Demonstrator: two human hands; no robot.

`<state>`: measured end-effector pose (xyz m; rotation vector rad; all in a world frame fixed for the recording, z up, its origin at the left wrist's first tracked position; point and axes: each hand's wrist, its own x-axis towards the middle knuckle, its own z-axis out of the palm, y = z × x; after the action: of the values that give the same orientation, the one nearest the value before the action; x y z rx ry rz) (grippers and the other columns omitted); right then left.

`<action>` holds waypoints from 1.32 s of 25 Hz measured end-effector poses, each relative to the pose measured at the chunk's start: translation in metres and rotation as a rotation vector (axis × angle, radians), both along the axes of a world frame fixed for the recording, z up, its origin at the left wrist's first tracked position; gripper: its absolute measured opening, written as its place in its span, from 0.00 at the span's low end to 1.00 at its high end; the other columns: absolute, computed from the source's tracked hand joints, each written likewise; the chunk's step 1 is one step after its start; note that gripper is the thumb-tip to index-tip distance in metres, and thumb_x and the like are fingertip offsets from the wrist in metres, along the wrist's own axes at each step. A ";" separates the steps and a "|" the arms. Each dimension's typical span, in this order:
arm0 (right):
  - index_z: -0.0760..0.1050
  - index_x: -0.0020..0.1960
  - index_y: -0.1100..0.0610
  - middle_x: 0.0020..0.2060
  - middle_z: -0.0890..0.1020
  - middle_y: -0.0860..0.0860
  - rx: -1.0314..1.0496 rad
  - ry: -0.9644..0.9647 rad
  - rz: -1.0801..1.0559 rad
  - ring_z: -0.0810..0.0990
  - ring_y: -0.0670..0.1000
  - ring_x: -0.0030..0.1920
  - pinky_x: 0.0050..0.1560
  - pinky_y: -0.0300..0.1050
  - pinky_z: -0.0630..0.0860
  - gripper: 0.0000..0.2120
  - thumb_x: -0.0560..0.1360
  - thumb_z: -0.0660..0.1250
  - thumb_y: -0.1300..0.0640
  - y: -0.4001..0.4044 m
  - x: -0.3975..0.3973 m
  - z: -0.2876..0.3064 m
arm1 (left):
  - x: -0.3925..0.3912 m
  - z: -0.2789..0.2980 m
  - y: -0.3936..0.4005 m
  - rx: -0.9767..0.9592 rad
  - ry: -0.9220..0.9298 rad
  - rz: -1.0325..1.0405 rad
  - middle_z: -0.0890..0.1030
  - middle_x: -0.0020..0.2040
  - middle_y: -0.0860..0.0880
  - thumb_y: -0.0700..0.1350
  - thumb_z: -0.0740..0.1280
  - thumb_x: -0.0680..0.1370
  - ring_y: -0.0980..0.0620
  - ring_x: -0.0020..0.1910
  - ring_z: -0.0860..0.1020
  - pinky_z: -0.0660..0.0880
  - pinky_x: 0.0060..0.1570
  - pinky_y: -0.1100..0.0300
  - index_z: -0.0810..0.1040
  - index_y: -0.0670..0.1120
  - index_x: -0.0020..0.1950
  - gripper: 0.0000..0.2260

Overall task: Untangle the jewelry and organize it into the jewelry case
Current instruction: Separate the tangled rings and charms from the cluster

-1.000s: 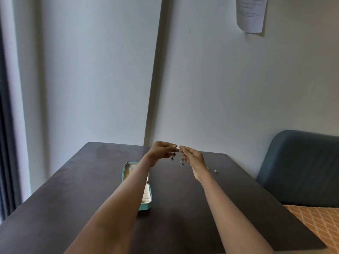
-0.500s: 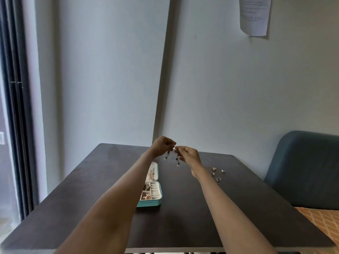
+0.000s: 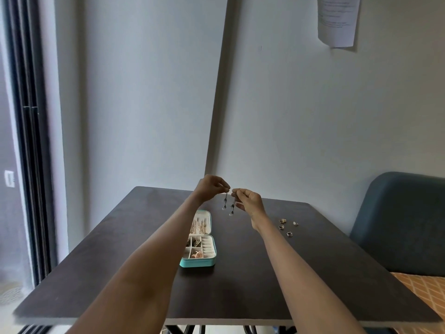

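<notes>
Two dangling earrings hang side by side just above the centre of the frame: left earring [image 3: 225, 201] and right earring [image 3: 233, 206], each a thin dark strand with pale beads at the lower end, close together; whether they touch cannot be told. Left hand [image 3: 212, 188] pinches the top of the left earring between curled fingertips; right hand [image 3: 249, 201] pinches the top of the right earring the same way. Both hands are raised above the table [image 3: 120, 273], fingertips nearly meeting. Below the hands, left of centre, the jewelry case [image 3: 199, 261] lies open on the table: teal shell, pale lining, lid laid back toward the far edge with gold-toned pieces on it, lower half divided into small compartments, some holding pieces too small to identify. To the right of the right forearm, a loose group of rings [image 3: 286, 226] lies on the table, well apart from the case. Dark tabletop. Blue-grey chair [image 3: 404, 225] at right edge of frame. Sheet of paper [image 3: 338, 20] on the wall, upper right. Dark window frame [image 3: 26, 141] along the left edge.
</notes>
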<state>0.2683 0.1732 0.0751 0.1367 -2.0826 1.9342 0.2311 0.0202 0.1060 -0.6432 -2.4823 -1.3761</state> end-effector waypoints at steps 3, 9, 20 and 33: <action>0.78 0.52 0.59 0.42 0.82 0.51 0.023 -0.010 -0.014 0.77 0.45 0.40 0.44 0.38 0.75 0.09 0.79 0.59 0.61 -0.001 -0.001 -0.002 | 0.002 0.001 -0.001 -0.013 -0.025 -0.015 0.84 0.45 0.41 0.37 0.68 0.75 0.50 0.41 0.79 0.76 0.52 0.56 0.82 0.40 0.48 0.05; 0.82 0.46 0.60 0.37 0.81 0.52 0.049 0.004 -0.096 0.75 0.46 0.36 0.46 0.41 0.76 0.05 0.74 0.69 0.60 -0.006 -0.007 -0.010 | -0.001 -0.002 0.000 -0.067 0.016 -0.015 0.81 0.33 0.50 0.38 0.70 0.74 0.63 0.28 0.76 0.74 0.38 0.71 0.83 0.39 0.49 0.06; 0.81 0.50 0.62 0.36 0.81 0.51 0.003 0.009 -0.045 0.76 0.45 0.36 0.47 0.40 0.76 0.07 0.75 0.67 0.60 -0.003 -0.010 -0.005 | -0.005 -0.013 0.002 0.144 -0.045 -0.089 0.83 0.43 0.40 0.38 0.73 0.71 0.52 0.40 0.80 0.76 0.55 0.55 0.81 0.37 0.53 0.11; 0.78 0.57 0.65 0.43 0.82 0.54 0.033 0.005 0.025 0.80 0.46 0.40 0.42 0.33 0.79 0.10 0.76 0.65 0.65 0.004 -0.010 0.000 | 0.001 -0.023 -0.005 0.390 -0.127 -0.092 0.81 0.35 0.49 0.33 0.68 0.74 0.49 0.40 0.78 0.76 0.42 0.64 0.78 0.44 0.38 0.08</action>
<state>0.2584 0.1768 0.0749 0.1751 -2.1199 1.9117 0.2317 0.0149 0.0832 -0.6018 -2.1981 -1.9210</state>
